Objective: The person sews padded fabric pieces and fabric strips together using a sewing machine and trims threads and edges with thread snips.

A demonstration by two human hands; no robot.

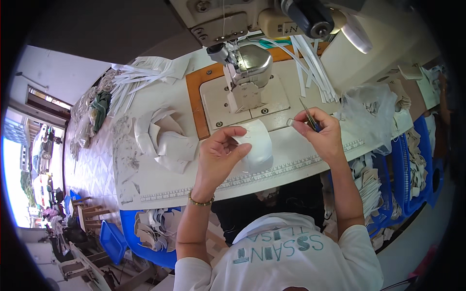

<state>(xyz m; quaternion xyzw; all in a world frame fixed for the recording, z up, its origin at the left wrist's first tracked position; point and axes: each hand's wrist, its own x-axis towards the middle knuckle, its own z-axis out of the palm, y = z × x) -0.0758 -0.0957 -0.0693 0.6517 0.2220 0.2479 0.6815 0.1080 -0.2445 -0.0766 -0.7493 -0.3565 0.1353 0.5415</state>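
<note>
A white curved piece point(260, 151) is over the tabletop point(293, 148), between the sewing machine's post point(250, 70) and the near edge. The left hand point(221, 153) has its grip clamped on the piece's left side, thumb and fingers pinching. Bare tabletop opens to the piece's right, as far as the right hand; toward the person, a printed ruler strip point(310, 161) runs along the near edge. The piece's long axis runs roughly from the machine toward the person, its far end toward the post, its right side bowed outward. Whether its lower end touches the tabletop I cannot tell.

The right hand point(324, 135) has its grip closed around small snips point(309, 119), blades pointing away, with a little pale loop point(290, 122) at its fingertips. The post stands in the way beyond the piece; stacked white pieces point(167, 138) crowd the left, while white strips point(318, 72) and a clear bag point(369, 109) bound the right.
</note>
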